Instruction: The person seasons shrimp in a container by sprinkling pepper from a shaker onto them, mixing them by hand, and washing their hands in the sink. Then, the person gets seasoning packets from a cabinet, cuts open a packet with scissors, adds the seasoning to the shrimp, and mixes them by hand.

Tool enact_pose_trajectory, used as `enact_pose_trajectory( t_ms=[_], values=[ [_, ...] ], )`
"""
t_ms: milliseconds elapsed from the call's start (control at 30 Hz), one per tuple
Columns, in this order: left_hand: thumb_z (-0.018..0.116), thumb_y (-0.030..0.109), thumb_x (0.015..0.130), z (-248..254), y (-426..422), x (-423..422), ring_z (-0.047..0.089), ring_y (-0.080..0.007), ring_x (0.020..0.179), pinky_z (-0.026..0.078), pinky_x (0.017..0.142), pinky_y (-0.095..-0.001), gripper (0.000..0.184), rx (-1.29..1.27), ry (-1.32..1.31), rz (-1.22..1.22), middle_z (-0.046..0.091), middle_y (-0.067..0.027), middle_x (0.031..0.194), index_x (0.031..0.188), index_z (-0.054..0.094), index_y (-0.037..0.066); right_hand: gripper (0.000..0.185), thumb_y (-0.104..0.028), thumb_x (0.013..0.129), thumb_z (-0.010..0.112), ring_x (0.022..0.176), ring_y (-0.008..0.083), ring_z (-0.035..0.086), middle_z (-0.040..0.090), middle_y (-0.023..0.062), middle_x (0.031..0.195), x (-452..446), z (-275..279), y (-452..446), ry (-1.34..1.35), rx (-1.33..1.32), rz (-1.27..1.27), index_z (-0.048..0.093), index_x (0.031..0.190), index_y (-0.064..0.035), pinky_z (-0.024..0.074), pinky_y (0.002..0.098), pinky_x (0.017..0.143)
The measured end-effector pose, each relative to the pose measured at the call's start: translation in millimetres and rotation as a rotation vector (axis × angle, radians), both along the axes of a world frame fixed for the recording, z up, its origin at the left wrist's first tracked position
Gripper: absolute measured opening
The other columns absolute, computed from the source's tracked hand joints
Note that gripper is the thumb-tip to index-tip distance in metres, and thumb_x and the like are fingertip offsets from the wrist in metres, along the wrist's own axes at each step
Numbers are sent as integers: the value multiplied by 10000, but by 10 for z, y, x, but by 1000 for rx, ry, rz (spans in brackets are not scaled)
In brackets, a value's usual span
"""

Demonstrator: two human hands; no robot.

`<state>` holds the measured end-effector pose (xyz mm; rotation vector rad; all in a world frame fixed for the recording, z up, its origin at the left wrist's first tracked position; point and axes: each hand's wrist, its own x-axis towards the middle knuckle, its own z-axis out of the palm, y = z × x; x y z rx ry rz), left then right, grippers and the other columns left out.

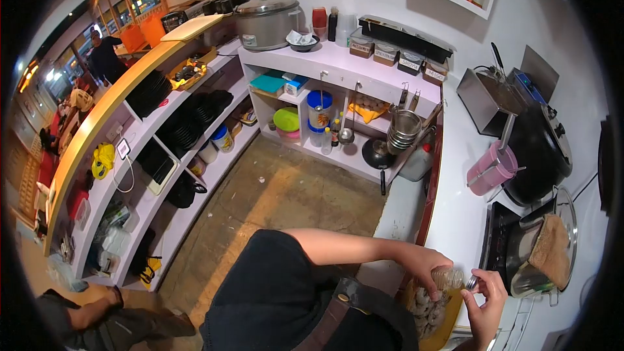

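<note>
Near the lower right, my left hand (426,266) is wrapped round a small clear bottle (447,277), which lies tilted on its side with its neck to the right. At that neck, the fingers of my right hand (484,292) pinch a small dark cap or lid (472,282). Whether the cap touches the neck is too small to tell. Just below my left hand is a yellow tray (448,325) with several greyish pieces of food (426,315) in it, partly hidden by my arm and dark sleeve.
A steel pot (526,279) with a brown cloth (549,253) stands right of my hands. Behind are a pink container (492,172), a black pot (539,156) and a fryer (487,97). Another person's arm (94,309) shows at lower left.
</note>
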<state>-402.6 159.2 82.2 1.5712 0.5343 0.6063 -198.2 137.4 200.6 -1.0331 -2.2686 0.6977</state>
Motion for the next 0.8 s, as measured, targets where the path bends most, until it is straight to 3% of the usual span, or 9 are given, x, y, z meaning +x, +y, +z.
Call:
enact_pose_trajectory(
  t_ms=[333, 433, 533, 600, 633, 667, 700, 733, 800],
  values=[
    [808, 359, 672, -8, -75, 6, 558, -122, 836, 457, 722, -282, 562, 17, -50, 30, 588, -47, 850, 985, 482, 26, 343, 0, 634, 701, 658, 158, 501, 545, 93, 834, 97, -80, -78, 3, -28, -51, 598, 960, 16, 430, 262, 614],
    [786, 384, 693, 46, -75, 31, 545, -152, 885, 455, 759, -298, 580, 121, 121, 66, 562, -83, 908, 1017, 476, 16, 339, -6, 636, 699, 657, 156, 490, 542, 89, 826, 136, -72, -130, 25, -11, -88, 600, 960, 16, 428, 260, 615],
    [751, 389, 731, 39, -90, 84, 520, -191, 959, 450, 804, -320, 615, 271, 12, 44, 525, -125, 1005, 1098, 448, 0, 323, -42, 653, 709, 666, 171, 485, 537, 83, 793, 251, -82, -271, 8, 70, -169, 610, 956, 7, 418, 273, 619],
    [724, 381, 762, 94, -103, 81, 499, -224, 1012, 440, 846, -343, 644, 145, 47, 74, 493, -145, 1082, 1169, 408, -5, 356, -75, 645, 724, 673, 198, 500, 546, 92, 772, 324, -87, -317, 1, 137, -223, 628, 982, -10, 425, 298, 635],
    [708, 384, 777, 130, -78, 88, 507, -242, 1020, 428, 868, -356, 646, 284, 113, 110, 518, -152, 1077, 1187, 394, -5, 368, -92, 641, 735, 679, 202, 510, 560, 87, 777, 358, -115, -341, 10, 185, -282, 635, 987, -18, 433, 307, 647],
    [726, 361, 764, 207, -119, 102, 510, -239, 1024, 416, 888, -363, 641, 79, 130, 97, 539, -152, 1069, 1192, 396, 15, 360, -80, 652, 732, 676, 196, 511, 562, 79, 781, 405, -61, -450, -14, 184, -334, 633, 993, -22, 440, 296, 657],
    [744, 289, 751, 371, -145, 129, 522, -224, 1014, 419, 891, -346, 597, 228, 364, 169, 557, -127, 1073, 1182, 415, 40, 361, -68, 652, 730, 670, 188, 508, 557, 74, 777, 476, -71, -521, -3, 181, -403, 633, 997, -27, 440, 291, 656],
    [772, 186, 713, 332, -123, 185, 531, -201, 999, 420, 891, -330, 567, 330, 306, 212, 565, -99, 1063, 1160, 450, 51, 363, -55, 652, 729, 664, 180, 505, 552, 68, 772, 562, -109, -597, 12, 180, -467, 632, 1001, -32, 440, 285, 654],
    [778, 157, 677, 327, -4, 297, 553, -232, 1033, 432, 903, -339, 542, 310, 236, 202, 580, -122, 1067, 1134, 513, 37, 371, -20, 657, 726, 654, 148, 489, 525, 48, 748, 719, -145, -705, 128, 167, -541, 632, 1015, -46, 435, 264, 640]
  ],
)
